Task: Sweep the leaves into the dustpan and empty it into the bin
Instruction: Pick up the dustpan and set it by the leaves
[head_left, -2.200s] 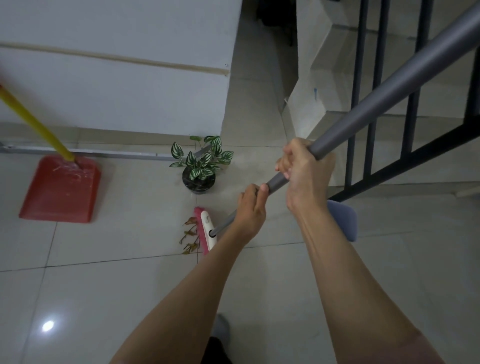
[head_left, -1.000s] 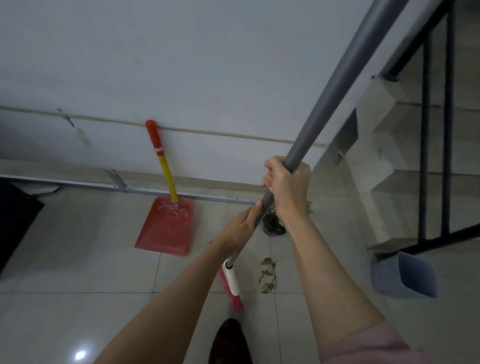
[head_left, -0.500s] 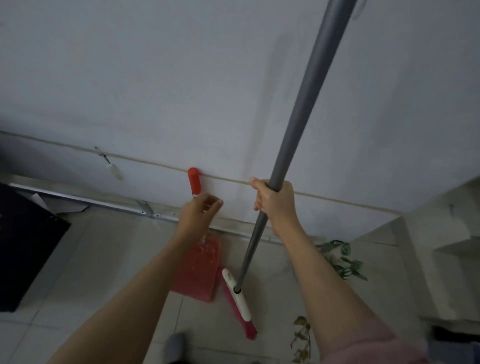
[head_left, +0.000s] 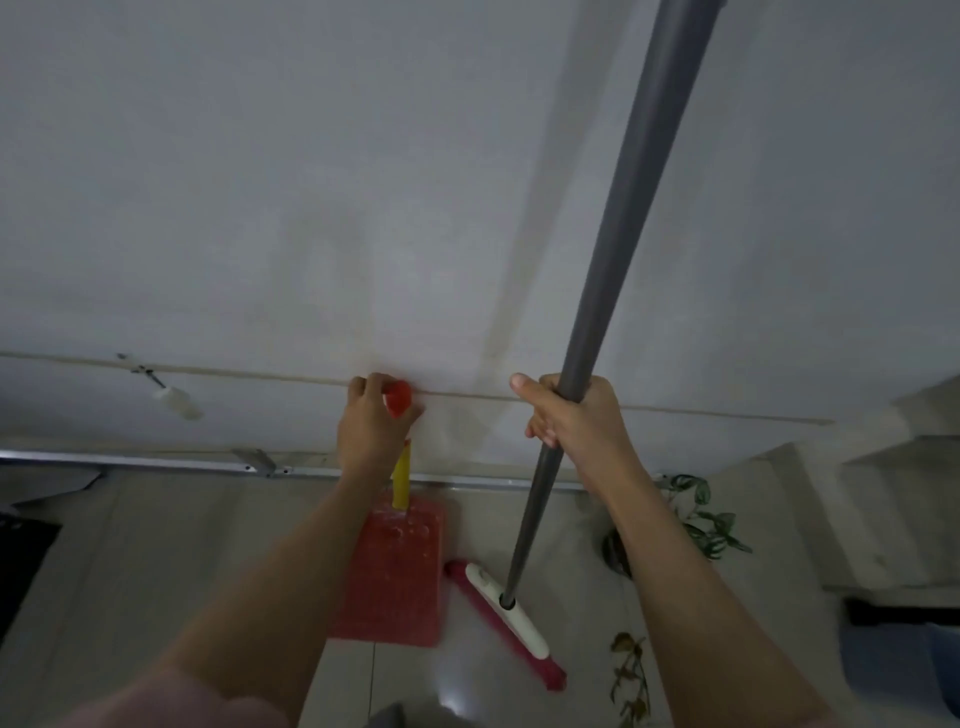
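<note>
A red dustpan (head_left: 395, 582) lies flat on the tiled floor by the wall, its yellow handle with a red tip rising upright. My left hand (head_left: 370, 431) is wrapped around the top of that handle. My right hand (head_left: 576, 415) grips the grey pole of the broom (head_left: 506, 618), whose pink and white head rests on the floor just right of the dustpan. A small heap of dry brown leaves (head_left: 631, 680) lies on the floor right of the broom head, partly behind my right forearm.
A potted green plant (head_left: 691, 519) stands against the wall at right, next to the pale stair steps (head_left: 857, 499). A blue bin (head_left: 904, 670) shows at the lower right edge. A metal rail (head_left: 156, 462) runs along the wall base. A dark object sits at far left.
My left hand left the broom pole, reached to the dustpan handle and has closed on its red top. The view turned left toward the wall; the broom stands more upright beside the dustpan.
</note>
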